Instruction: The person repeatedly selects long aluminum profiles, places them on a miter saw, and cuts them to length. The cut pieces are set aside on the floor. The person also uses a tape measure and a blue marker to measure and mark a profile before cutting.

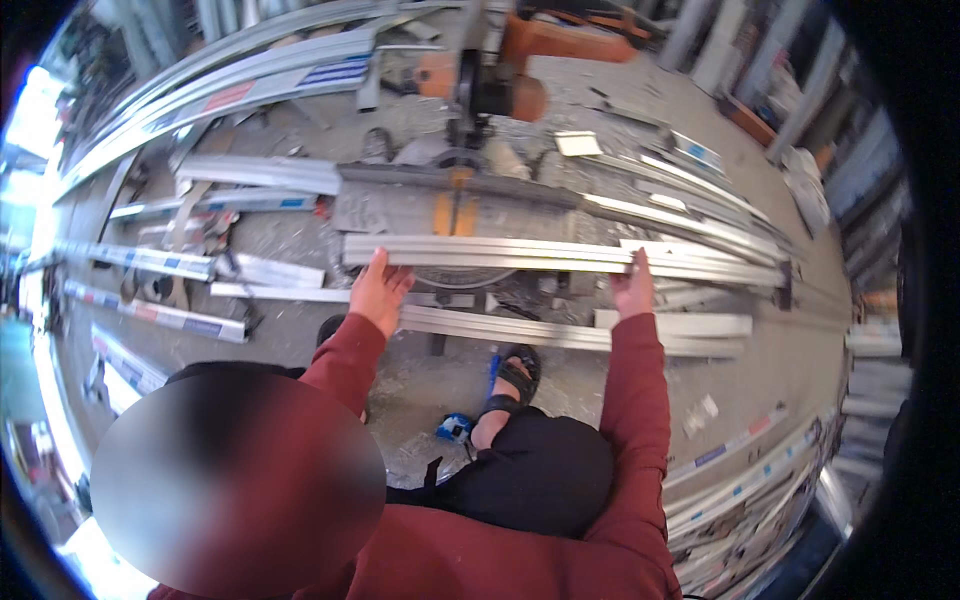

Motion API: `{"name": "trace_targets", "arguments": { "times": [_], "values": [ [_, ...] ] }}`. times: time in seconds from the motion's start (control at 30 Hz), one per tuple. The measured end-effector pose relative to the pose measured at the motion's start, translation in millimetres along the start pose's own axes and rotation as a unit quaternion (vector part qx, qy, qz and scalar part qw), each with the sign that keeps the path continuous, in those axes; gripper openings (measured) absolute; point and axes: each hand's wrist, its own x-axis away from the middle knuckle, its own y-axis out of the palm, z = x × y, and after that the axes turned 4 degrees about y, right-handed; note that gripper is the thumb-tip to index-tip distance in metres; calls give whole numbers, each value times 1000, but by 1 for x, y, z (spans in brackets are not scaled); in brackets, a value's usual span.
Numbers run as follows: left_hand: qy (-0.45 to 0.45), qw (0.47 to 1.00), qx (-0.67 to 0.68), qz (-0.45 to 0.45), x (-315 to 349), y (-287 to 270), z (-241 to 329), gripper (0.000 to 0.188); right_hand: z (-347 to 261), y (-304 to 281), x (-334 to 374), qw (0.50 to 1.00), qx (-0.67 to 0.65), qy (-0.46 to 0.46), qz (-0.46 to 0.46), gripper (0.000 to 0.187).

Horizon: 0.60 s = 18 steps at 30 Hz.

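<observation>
No legible lettering, just a blurred red label [229, 97] and blue-striped label [335, 74] on a metal profile [278, 85]

The bar [500, 252] looks like smooth metal with a glossy sheen. The saw housing [570, 42] seems to be matt plastic. The sleeves [636, 390] and trousers [545, 470] are matt cloth; the floor [780, 345] looks dull, like concrete.

I've got one long, slim silver metal bar [500, 252] running left to right across the middle of the scene, lengthwise grooves and all, pretty shiny. Left hand [380, 292] touches it near the left end, right hand [633, 285] further along. From here its right end looks slightly nearer.
</observation>
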Motion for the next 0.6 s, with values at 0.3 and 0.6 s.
{"name": "trace_targets", "arguments": {
  "times": [0.3,0.6],
  "values": [
    [79,993,-82,3,-77,-13,37,35,3,25,-57,1000,9,15,-7,30],
    [122,911,-394,-13,-146,-16,45,43,-6,29,-69,980,181,85,7,43]
  ]
}}
